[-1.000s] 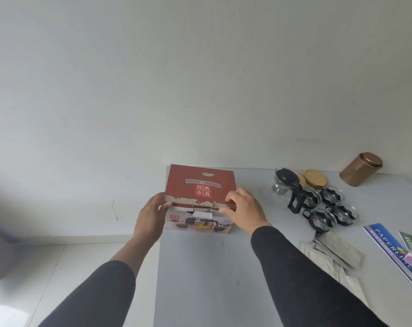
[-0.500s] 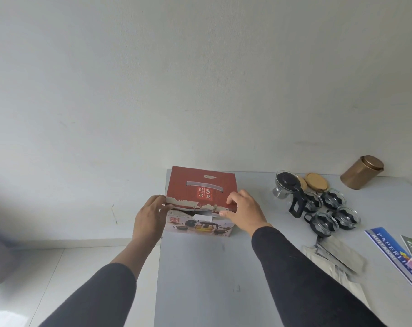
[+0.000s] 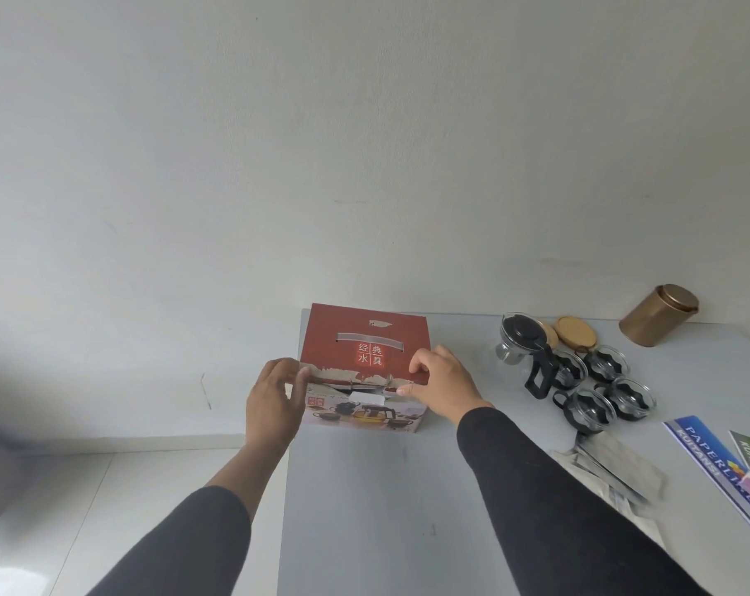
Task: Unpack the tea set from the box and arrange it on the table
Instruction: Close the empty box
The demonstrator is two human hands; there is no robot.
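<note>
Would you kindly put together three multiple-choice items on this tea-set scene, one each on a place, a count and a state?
1. Where does the gold canister stand?
A. at the table's far right, by the wall
B. on top of the box
C. on the floor

2. How many glass cups sit by the teapot?
A. two
B. four
C. six

3. How is the red box?
A. flattened
B. lid folded fully back
C. top down, both hands at its front edge

Key: 1 A, it stands in the back corner; 2 B, four cluster together; 3 C, the left hand and right hand touch the front edge.
</note>
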